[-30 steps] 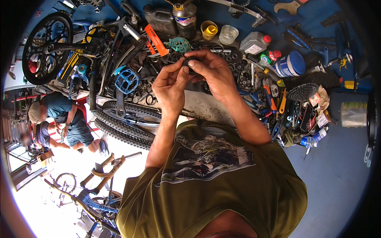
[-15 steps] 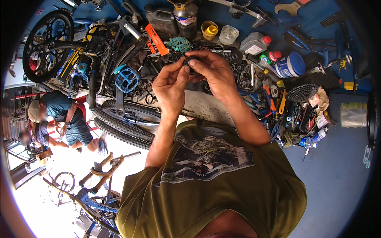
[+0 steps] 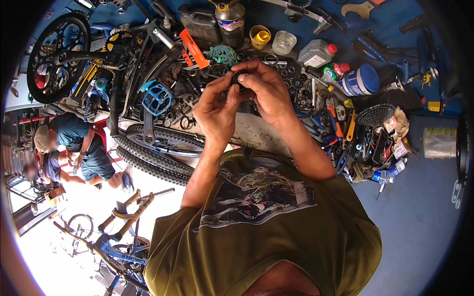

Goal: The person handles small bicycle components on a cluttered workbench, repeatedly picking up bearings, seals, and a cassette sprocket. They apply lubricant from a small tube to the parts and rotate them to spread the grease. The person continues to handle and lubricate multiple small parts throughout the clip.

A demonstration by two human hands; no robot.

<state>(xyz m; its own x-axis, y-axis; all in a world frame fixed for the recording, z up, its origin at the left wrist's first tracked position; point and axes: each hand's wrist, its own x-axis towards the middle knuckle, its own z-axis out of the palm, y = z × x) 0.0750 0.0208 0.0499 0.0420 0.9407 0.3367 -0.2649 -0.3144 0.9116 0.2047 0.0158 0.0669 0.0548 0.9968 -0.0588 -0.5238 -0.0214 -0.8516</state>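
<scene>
Between my two hands, above the workbench, is a small black ring-shaped part (image 3: 237, 77). My left hand (image 3: 216, 109) pinches its near-left side with thumb and fingertips. My right hand (image 3: 269, 94) grips it from the right, thumb laid over its face. Fingers cover much of the part, so its exact kind cannot be made out. Just beyond the fingers lies a green chain coil (image 3: 223, 55). To the left of my left hand sits a blue flat bicycle pedal (image 3: 157, 98). Loose rings and small metal parts are spread on the bench around both hands.
Bottles, a yellow cup (image 3: 260, 37) and a blue-lidded tub (image 3: 360, 80) line the back. Hand tools and a cassette (image 3: 376, 115) are heaped at right. A crankset (image 3: 59, 58) stands far left; tires (image 3: 153, 160) hang below the bench edge. Two people work at left; bicycle frames stand behind.
My hands stay together on the black part and shift very slightly. The left wrist and fingers have turned a little, moving slightly right. The surroundings look the same.
</scene>
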